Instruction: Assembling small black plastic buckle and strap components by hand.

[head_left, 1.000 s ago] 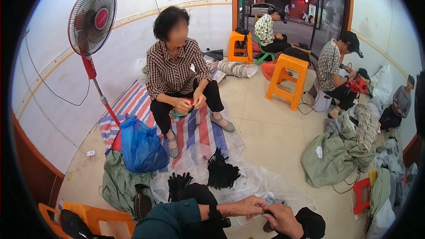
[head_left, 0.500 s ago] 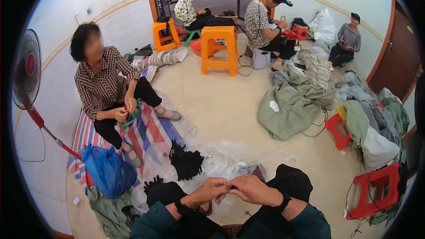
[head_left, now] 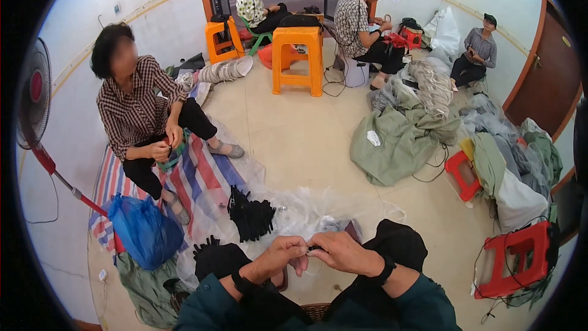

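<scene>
A pale tiled floor (head_left: pixel 294 141) runs through the whole room, and over on the left a striped sheet (head_left: pixel 190 181) in red, white and blue lies across it. Clear plastic (head_left: pixel 315 199) spreads beside that, in front of the wearer's knees. A co-worker in a checked shirt (head_left: pixel 144 104) sits over the striped sheet, hands (head_left: pixel 166 142) together in front; three more people sit farther back. I see a heap of green cloth (head_left: pixel 392 153) on the right of the floor, and a standing fan (head_left: pixel 37 89) by the left wall. An orange stool (head_left: pixel 297 64) stands toward the doorway, a red stool (head_left: pixel 517 257) at the near right. A blue bag (head_left: pixel 144 230) slumps beside the striped sheet. On the clear plastic, just beyond the wearer's left knee, is a pile of black strips (head_left: pixel 251 217). The wearer's left hand (head_left: pixel 278 256) and right hand (head_left: pixel 346 252) meet above the gap between the knees, thumbs and fingers pinching a small dark piece (head_left: pixel 314 247) between them; its exact shape is too small to tell.
</scene>
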{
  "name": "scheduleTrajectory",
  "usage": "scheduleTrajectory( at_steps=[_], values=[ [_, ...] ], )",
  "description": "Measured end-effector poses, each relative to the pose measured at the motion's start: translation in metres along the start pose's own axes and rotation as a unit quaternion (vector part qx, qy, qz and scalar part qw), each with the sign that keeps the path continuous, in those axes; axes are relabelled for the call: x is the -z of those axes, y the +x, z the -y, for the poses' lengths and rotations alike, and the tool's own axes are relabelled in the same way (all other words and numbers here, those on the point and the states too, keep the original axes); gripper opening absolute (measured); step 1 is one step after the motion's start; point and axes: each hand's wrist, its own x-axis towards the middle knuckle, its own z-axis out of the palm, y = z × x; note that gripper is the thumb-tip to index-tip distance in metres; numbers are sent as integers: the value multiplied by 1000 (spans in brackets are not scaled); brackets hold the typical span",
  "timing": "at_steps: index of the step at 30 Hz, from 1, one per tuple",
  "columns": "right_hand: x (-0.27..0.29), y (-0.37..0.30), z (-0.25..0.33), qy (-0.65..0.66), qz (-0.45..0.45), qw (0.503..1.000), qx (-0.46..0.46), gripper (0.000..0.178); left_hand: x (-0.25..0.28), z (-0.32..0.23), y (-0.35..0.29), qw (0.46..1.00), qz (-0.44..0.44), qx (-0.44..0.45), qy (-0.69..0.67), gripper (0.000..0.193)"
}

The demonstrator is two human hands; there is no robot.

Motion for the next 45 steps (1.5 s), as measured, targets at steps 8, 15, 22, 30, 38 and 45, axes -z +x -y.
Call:
scheduleTrajectory(
  at_steps=[8,15,22,30,38,45],
  values=[
    [9,16,-2,38,-86,996,2,18,-2,-22,3,985,-22,-131,112,20],
    [9,22,3,219,-86,969,-72,19,4,-25,2,990,-36,-132,35,21],
    [14,18,14,227,-65,964,-120,21,1,-25,-4,988,-36,-144,32,22],
    [9,22,1,357,-67,924,-124,23,6,-33,-6,980,-52,-179,69,18],
    [8,25,-2,430,-54,888,-153,22,3,-31,-3,979,-85,-173,68,11],
    [4,26,-8,466,-55,871,-146,21,2,-29,0,973,-107,-186,81,10]
  ],
)
